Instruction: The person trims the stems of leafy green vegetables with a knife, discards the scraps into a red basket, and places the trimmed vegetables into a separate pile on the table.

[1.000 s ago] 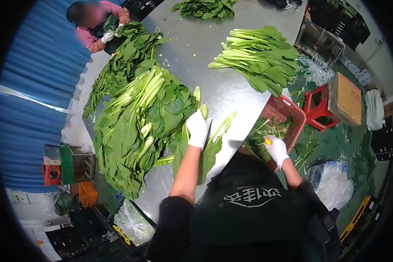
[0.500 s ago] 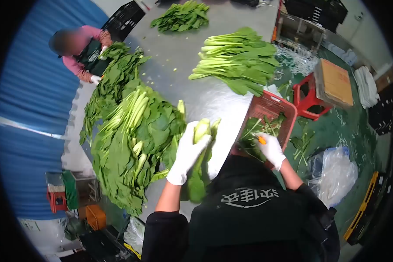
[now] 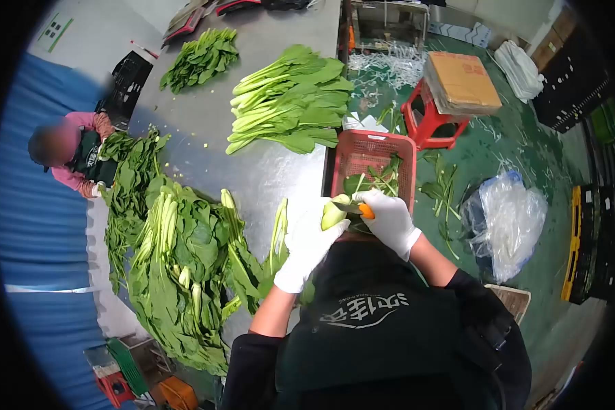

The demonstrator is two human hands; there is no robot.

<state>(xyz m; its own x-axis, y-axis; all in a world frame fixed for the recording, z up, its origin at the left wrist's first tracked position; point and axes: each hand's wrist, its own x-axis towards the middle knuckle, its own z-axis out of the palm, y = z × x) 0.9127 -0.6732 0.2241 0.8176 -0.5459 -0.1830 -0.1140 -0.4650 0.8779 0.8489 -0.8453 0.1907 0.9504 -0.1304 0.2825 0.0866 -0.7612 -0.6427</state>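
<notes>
My left hand (image 3: pixel 309 247), in a white glove, is closed round a leafy green vegetable (image 3: pixel 333 214) with its pale stem end up. My right hand (image 3: pixel 391 220), also gloved, grips a knife with an orange handle (image 3: pixel 366 211); its blade lies against the stem end. Both hands are at the metal table's edge, beside the red basket (image 3: pixel 410 167), which holds cut leaves and stems (image 3: pixel 383 179). To the left of my left hand lies a big heap of leafy greens (image 3: pixel 184 260).
A neat bundle of greens (image 3: pixel 290 99) and a smaller pile (image 3: pixel 201 58) lie on the metal table (image 3: pixel 184 130). A co-worker (image 3: pixel 75 154) stands at far left. Right of the basket are a red stool (image 3: pixel 430 126) bearing a box (image 3: pixel 463 80), and a plastic bag (image 3: pixel 512 222).
My right hand has moved from over the basket to the vegetable in my left hand, bringing the knife against its stem end. The whole view has turned and shifted.
</notes>
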